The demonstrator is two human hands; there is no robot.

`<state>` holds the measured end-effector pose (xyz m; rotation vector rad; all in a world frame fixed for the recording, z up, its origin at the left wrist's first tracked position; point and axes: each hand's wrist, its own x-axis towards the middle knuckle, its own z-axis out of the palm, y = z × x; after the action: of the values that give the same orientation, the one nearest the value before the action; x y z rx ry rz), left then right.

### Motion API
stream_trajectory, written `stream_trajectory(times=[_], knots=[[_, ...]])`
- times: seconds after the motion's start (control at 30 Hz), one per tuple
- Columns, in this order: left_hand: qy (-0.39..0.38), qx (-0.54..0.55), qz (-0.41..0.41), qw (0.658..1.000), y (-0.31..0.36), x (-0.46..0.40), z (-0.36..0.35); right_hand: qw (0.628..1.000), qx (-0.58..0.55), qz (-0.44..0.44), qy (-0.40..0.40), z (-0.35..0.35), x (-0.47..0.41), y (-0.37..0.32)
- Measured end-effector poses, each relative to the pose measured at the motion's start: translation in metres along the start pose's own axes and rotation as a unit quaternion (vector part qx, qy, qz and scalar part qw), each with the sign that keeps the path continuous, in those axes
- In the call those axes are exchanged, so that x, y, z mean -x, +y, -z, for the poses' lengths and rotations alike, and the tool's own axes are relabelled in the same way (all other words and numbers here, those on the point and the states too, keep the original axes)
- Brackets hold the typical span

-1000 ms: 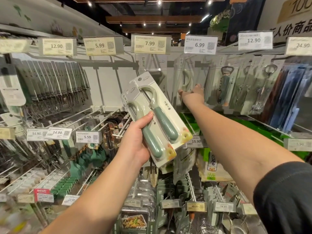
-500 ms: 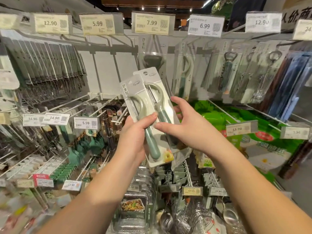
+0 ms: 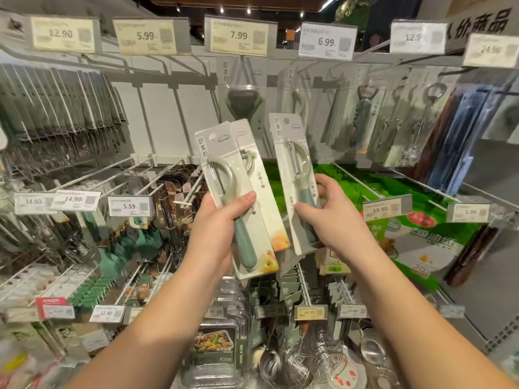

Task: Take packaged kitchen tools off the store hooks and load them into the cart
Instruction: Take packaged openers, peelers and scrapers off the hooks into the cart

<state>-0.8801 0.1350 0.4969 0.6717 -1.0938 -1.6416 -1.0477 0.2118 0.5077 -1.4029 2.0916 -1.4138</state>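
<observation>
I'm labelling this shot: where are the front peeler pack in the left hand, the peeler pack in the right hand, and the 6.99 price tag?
front peeler pack (image 3: 224, 175): head view, upper card near the blade.
right-hand peeler pack (image 3: 292, 164): head view, blister over the blade.
6.99 price tag (image 3: 327, 41): head view, printed price.
</observation>
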Motion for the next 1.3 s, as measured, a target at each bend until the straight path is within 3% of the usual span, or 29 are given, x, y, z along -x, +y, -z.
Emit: stream_trajectory(times=[0.47,0.97,1.3], knots=[[-0.028,0.021,-0.022,0.999,0.018,-0.012,-0.011,0.989,-0.063,0.039,0.128,0.013,-0.049,0.0],[-0.012,0.016,-0.021,1.0,0.021,-0.014,-0.004,0.979,-0.058,0.087,0.175,0.006,-0.077,-0.002],[-0.012,0.025,-0.025,0.999,0.021,-0.016,-0.011,0.986,-0.002,0.073,0.151,0.006,-0.103,-0.007]])
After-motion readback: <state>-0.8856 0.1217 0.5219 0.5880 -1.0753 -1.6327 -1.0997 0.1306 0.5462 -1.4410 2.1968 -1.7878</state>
